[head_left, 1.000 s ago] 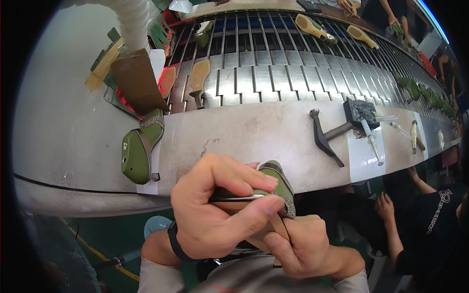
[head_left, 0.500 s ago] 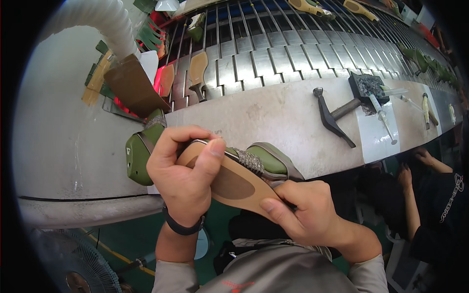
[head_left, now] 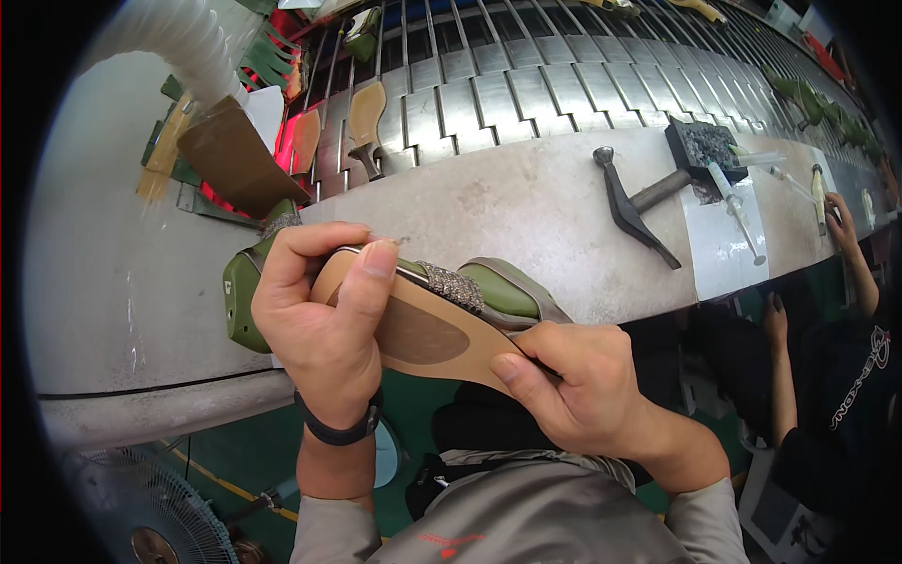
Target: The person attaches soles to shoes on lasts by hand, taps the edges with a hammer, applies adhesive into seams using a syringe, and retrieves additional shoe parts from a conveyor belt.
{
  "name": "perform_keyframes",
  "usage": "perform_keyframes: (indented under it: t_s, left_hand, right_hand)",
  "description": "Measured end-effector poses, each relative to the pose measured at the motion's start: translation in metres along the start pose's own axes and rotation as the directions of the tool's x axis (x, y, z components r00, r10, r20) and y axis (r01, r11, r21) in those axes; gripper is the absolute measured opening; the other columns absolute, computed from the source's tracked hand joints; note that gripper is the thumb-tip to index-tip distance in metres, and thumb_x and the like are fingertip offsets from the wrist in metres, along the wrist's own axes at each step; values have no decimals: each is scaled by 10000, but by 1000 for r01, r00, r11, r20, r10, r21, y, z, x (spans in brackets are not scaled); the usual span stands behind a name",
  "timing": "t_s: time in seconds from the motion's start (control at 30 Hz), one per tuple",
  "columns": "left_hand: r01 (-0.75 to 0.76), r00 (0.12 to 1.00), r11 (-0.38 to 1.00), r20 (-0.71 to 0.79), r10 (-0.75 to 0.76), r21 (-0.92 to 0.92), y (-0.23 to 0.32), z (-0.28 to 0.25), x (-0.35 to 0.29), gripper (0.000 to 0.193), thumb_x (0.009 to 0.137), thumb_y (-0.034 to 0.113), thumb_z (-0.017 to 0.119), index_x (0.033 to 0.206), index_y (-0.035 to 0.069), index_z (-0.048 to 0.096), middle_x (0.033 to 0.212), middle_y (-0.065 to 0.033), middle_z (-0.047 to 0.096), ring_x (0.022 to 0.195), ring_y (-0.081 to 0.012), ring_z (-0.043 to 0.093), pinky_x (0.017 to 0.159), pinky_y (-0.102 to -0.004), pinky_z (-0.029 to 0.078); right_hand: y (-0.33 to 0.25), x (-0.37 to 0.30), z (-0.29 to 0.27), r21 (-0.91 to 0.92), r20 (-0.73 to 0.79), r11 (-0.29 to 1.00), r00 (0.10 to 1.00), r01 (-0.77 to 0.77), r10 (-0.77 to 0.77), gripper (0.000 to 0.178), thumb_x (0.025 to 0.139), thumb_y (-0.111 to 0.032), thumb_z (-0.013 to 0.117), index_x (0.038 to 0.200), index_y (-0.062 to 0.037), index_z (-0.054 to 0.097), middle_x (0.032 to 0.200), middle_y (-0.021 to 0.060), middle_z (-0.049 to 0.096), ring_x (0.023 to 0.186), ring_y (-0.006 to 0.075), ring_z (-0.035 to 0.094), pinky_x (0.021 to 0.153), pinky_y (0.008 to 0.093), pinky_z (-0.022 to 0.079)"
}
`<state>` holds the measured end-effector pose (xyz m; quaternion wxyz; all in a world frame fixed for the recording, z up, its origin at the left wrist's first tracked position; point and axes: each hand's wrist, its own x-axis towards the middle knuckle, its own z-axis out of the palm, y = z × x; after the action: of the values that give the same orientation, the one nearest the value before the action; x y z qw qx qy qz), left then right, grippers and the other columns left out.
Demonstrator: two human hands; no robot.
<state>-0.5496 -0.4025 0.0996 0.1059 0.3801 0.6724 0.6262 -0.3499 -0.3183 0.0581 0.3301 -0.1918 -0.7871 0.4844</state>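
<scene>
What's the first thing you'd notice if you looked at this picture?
A green shoe turned sole-up, low in the middle, held by the left hand and the right hand. Behind it on the grey bench lies a hammer, and a second green shoe sits at the left.

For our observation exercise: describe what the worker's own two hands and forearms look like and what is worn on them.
Both hands are bare, without gloves. The left hand has a dark band around its wrist; the right hand wears nothing visible. Light grey sleeves end at the forearms. No rings can be seen.
</scene>
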Motion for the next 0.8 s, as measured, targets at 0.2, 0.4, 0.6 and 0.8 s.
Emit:
perform_keyframes:
  t_s: [0.2, 0.4, 0.6, 0.8]
  left_hand:
    - [-5, 1000, 998, 9, 6, -61, 15, 6, -3, 199, 924, 47, 832, 1052, -1, 688, 983, -65, 748, 887, -97, 687, 807, -255, 551]
    - [-179, 950, 984, 262, 172, 5, 42, 20, -3, 244, 858, 63, 859, 1037, 3, 704, 953, -96, 747, 871, -156, 714, 815, -317, 573]
    - [-645, 663, 764, 486, 570, -15, 50, 16, -33, 488, 766, 284, 975, 1086, 102, 656, 934, -22, 692, 808, -172, 646, 929, -496, 565]
    - [-672, 721, 739, 265, 640, 42, 26, -10, -84, 808, 677, 586, 999, 1107, 176, 452, 987, 25, 428, 821, -127, 449, 898, -422, 420]
  right_hand:
    - [-11, -1, -13, 8, 61, 991, 989, -137, 136, 204, 941, -168, 801, 856, -28, 680, 650, 125, 631, 544, 297, 634, 500, 407, 481]
    - [-23, 10, -40, -257, -107, 966, 992, 36, -65, 421, 758, -204, 921, 1060, -26, 689, 872, 124, 721, 694, 287, 687, 623, 394, 553]
    - [-43, -6, -55, -244, 68, 935, 966, 258, -249, 748, 669, -205, 944, 1320, 32, 662, 973, 127, 710, 779, 318, 688, 702, 411, 561]
    - [-27, -53, -19, -98, -51, 982, 985, 160, -166, 745, 561, -218, 984, 1213, 25, 719, 1157, 165, 745, 1001, 335, 730, 881, 425, 593]
